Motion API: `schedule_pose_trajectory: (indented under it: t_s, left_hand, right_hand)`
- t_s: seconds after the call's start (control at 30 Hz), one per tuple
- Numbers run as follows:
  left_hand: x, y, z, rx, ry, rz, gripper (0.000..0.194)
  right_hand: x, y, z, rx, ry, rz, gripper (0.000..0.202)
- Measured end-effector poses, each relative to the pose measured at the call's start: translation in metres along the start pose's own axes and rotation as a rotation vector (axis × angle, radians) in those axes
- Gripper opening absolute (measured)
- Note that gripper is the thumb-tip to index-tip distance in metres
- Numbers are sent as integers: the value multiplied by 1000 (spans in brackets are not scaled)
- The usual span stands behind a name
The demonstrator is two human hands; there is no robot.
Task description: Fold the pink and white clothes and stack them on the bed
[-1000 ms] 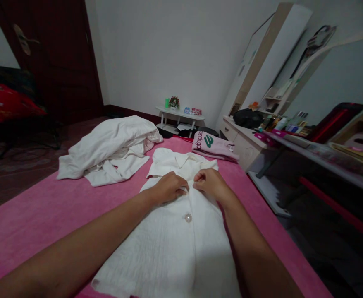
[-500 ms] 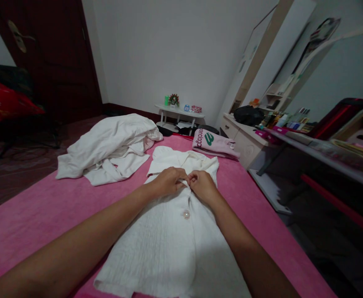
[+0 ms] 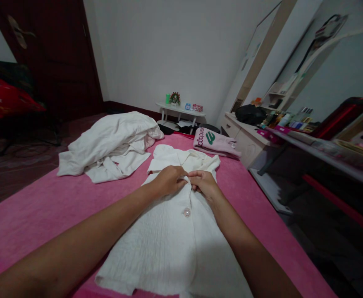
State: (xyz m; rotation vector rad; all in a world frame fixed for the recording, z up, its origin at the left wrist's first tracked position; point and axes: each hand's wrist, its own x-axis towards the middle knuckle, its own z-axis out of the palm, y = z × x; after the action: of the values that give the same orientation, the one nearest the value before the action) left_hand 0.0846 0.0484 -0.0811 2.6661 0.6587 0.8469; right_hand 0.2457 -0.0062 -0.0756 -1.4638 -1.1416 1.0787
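Observation:
A white short-sleeved blouse (image 3: pixel 156 244) lies face up on the pink bedspread (image 3: pixel 60 211), its collar pointing away from me. One round pearl-like button (image 3: pixel 187 212) shows on its front, below my hands. My left hand (image 3: pixel 173 181) pinches the front edge of the blouse above that button. Close against it, my right hand (image 3: pixel 202 184) is closed on the same front edge, fingertips meeting those of the left. Whatever small part lies between the fingertips is hidden.
Left of the blouse is a crumpled white garment (image 3: pixel 113 145). A folded pink garment with lettering (image 3: pixel 217 142) lies at the bed's far right. Beyond stands a small white table (image 3: pixel 180 109); a cluttered dressing table (image 3: pixel 321 149) is on the right.
My right hand's fingers have shifted and straightened somewhat at the blouse's front edge. The left hand keeps its pinch. The view has tilted slightly.

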Motion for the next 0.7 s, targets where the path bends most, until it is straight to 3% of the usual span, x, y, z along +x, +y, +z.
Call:
schedule_pose_trajectory:
  t_s: [0.1, 0.3, 0.4, 0.53, 0.7]
  left_hand:
    - [0, 2, -2, -42, -3, 12, 27]
    - [0, -2, -2, -152, -26, -69, 30]
    - [0, -6, 0, -200, -15, -105, 29]
    - [0, -10, 1, -290, -25, -132, 28]
    - [1, -17, 1, -487, -97, -173, 25]
  right_hand:
    - [-3, -3, 1, 18, -2, -15, 37]
    - [-7, -7, -5, -46, -197, -57, 64]
    - [-6, -4, -3, -232, -139, -192, 68]
    - [-4, -1, 2, -511, -16, -338, 57]
    - [-2, 0, 5, -477, 41, -372, 53]
